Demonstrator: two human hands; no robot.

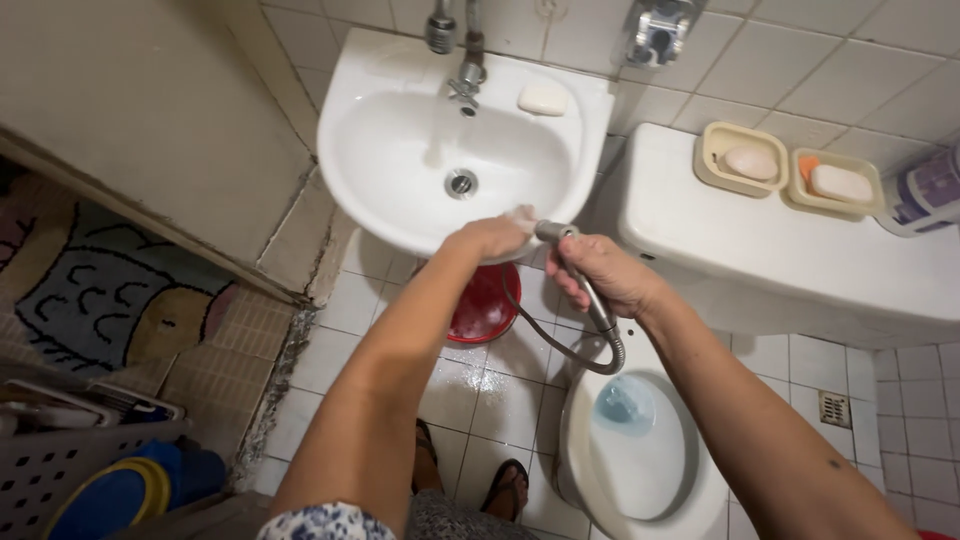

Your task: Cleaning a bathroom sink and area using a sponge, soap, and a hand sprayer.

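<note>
White porcelain fills the upper middle of the frame: the washbasin (pixel 465 150), with its tap (pixel 465 85) at the back and a pale bar of soap (pixel 543 99) on its rim. My left hand (pixel 493 237) rests on the basin's front edge, fingers curled over a small white cloth (pixel 524 213). Just right of it, my right hand (pixel 607 273) has a closed grip on the metal handle of a bidet sprayer (pixel 556 232), whose head points towards my left hand. The sprayer's ribbed metal hose (pixel 560 347) loops down below my hands.

Under the basin sits a red bucket (pixel 484 305) on the wet tiled floor (pixel 480 390). At lower right the open toilet bowl (pixel 640 450) holds blue water, and the cistern (pixel 800 260) above it carries two beige soap dishes (pixel 790 168). My sandalled feet (pixel 470 480) show at the bottom centre. A patterned mat (pixel 110 280) lies at the left.
</note>
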